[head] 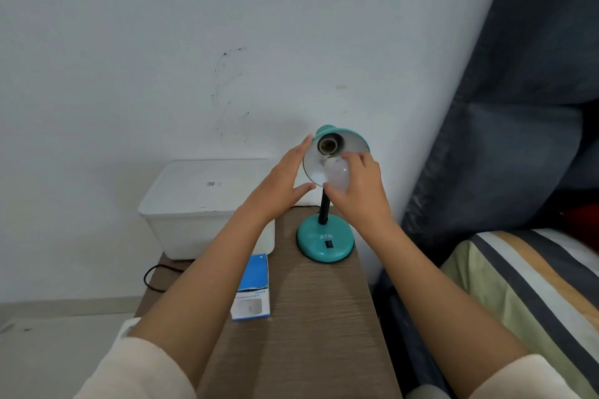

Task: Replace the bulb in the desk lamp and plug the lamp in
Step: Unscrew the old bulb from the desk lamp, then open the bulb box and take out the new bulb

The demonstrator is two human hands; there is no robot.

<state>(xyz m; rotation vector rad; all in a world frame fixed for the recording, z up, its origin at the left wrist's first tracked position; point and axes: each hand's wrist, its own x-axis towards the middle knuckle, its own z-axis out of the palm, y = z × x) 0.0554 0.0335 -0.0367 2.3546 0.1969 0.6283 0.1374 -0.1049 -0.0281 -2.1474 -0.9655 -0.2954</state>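
bulb (337, 175) in right fingers (351, 161), seemingly just below socket (330, 144)

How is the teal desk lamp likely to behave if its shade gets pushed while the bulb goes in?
The teal desk lamp probably resists tipping: its round base looks broad against the thin black stem. The tilted shade may swivel, so the left hand cupping its rim seems wise. The white bulb in the right hand looks smooth, perhaps slippery.
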